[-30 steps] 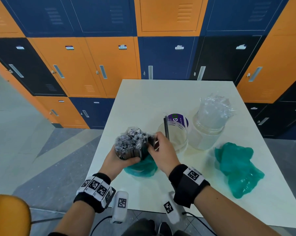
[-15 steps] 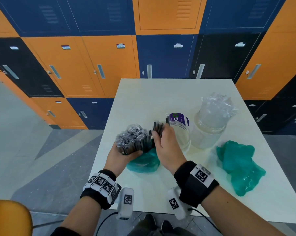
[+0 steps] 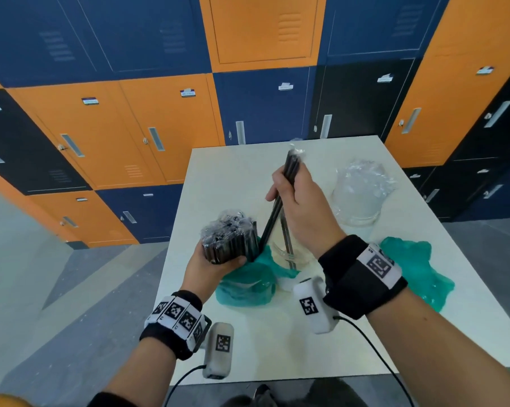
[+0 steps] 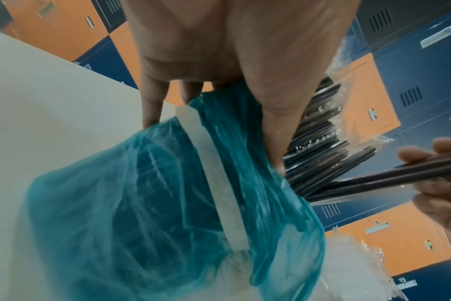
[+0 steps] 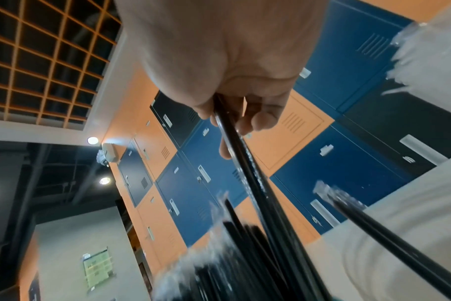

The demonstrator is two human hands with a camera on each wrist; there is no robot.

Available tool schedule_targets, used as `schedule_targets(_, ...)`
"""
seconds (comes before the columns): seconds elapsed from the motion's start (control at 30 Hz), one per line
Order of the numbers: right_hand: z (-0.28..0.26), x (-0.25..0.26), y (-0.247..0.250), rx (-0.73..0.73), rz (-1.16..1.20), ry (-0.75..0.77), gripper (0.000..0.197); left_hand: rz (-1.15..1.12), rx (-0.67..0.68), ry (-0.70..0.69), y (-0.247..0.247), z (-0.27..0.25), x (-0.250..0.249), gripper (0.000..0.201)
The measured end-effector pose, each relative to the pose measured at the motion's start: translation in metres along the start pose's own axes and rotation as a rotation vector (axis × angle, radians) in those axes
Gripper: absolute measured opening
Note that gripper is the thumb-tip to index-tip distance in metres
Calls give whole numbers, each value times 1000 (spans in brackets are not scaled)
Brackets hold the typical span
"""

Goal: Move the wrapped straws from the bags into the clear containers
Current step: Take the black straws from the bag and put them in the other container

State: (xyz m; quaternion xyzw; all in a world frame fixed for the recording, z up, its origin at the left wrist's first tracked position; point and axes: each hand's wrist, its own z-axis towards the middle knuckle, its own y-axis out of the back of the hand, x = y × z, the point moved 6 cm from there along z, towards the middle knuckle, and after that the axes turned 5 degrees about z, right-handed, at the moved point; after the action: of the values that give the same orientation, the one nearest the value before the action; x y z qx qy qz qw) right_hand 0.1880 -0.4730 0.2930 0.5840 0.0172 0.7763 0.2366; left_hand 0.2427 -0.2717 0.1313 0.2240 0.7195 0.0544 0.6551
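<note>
My left hand [image 3: 215, 264] grips a thick bundle of black wrapped straws [image 3: 229, 236] that stands up out of a teal bag [image 3: 248, 286] at the table's near left. My right hand [image 3: 287, 189] is raised above it and grips a few black straws [image 3: 273, 218], whose lower ends still reach the bundle's right side. Behind my right wrist stands a clear container [image 3: 283, 254] with one straw [image 3: 287, 245] in it. In the left wrist view the teal bag [image 4: 154, 203] hangs below the bundle [image 4: 319, 142]. The right wrist view shows the gripped straws [image 5: 245, 163].
A second clear container [image 3: 359, 198], stuffed with clear wrapped straws, stands at the right of the white table [image 3: 233, 171]. A crumpled teal bag [image 3: 415, 271] lies at the right. Orange, blue and black lockers [image 3: 160, 127] stand behind the table.
My right hand has risen from the top of the bundle, drawing a few straws up and out. My left hand has kept its hold on the bundle.
</note>
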Motion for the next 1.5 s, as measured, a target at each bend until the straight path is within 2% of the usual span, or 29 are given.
schedule_targets(0.17,14,24,26,-117,51,80,15,30,-25,-19,-2,1,-2,72)
schedule_targets(0.3,18,28,47,-207,20,137,15,10,-43,-3,1,1,3,84)
schedule_targets(0.4,18,-12,39,-86,-142,-35,18,-9,-53,9,1,1,3,87)
schedule_targets(0.5,10,-77,15,147,-390,-284,26,-10,-67,42,0,1,4,90)
schedule_targets(0.57,0,-103,-1,278,-507,-363,31,-13,-75,62,0,0,5,92)
schedule_targets(0.6,-3,-109,-6,315,-525,-390,26,-13,-79,70,0,0,5,93)
schedule_targets(0.63,-5,-112,-9,326,-516,-397,20,-12,-82,75,0,-1,6,93)
schedule_targets(0.73,-6,-113,-10,279,-457,-421,46,-9,-86,86,0,-2,7,95)
schedule_targets(0.83,-5,-116,-10,233,-442,-431,54,-15,-88,85,1,-2,7,96)
schedule_targets(1.03,-12,-118,-4,134,-266,-448,53,-14,-85,72,3,-4,2,92)
schedule_targets(1.1,-13,-113,1,78,-275,-429,51,-14,-78,70,4,-4,1,87)
schedule_targets(1.13,-14,-108,5,23,-300,-388,47,-13,-73,74,4,-3,1,84)
schedule_targets(1.2,-18,-88,11,-118,-331,-207,37,-12,-63,78,5,-2,3,85)
schedule_targets(1.27,-24,-68,7,-178,-273,-39,25,-5,-55,72,5,-2,4,89)
schedule_targets(1.3,-27,-63,0,-151,-206,-14,21,1,-48,66,5,-2,4,89)
schedule_targets(1.37,-32,-62,-20,-33,-67,-86,20,-1,-28,45,3,-1,2,84)
schedule_targets(1.5,-36,-76,-52,137,-100,-264,42,3,4,19,1,-3,-4,79)
